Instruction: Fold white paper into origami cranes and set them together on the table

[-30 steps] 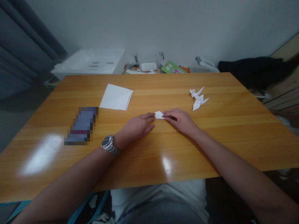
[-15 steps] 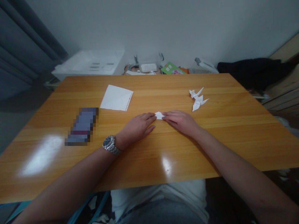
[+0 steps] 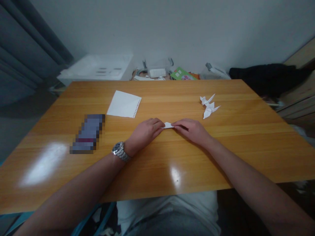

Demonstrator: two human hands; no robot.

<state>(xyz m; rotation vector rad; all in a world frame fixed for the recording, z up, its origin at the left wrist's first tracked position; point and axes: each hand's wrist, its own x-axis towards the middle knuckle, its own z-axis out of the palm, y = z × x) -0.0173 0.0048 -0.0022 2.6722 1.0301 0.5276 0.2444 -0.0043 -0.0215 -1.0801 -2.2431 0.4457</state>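
Observation:
A small folded piece of white paper (image 3: 168, 125) lies on the wooden table (image 3: 157, 154) between my two hands. My left hand (image 3: 145, 131), with a metal wristwatch (image 3: 119, 150) on the wrist, has its fingers curled and pinches the paper's left end. My right hand (image 3: 191, 129) pinches the right end, fingers pressed together against the tabletop. Most of the paper is hidden under my fingertips.
A flat white sheet with a perforated edge (image 3: 123, 104) lies at the back left. Two finished white paper cranes (image 3: 208, 106) sit at the back right. A blurred dark rectangular object (image 3: 88, 133) lies at the left. Clutter and a dark cloth (image 3: 265, 75) lie beyond the far edge.
My left fingers have curled from flat into a pinch on the paper. Both hands have closed in, so less of the paper shows. The view has shifted slightly.

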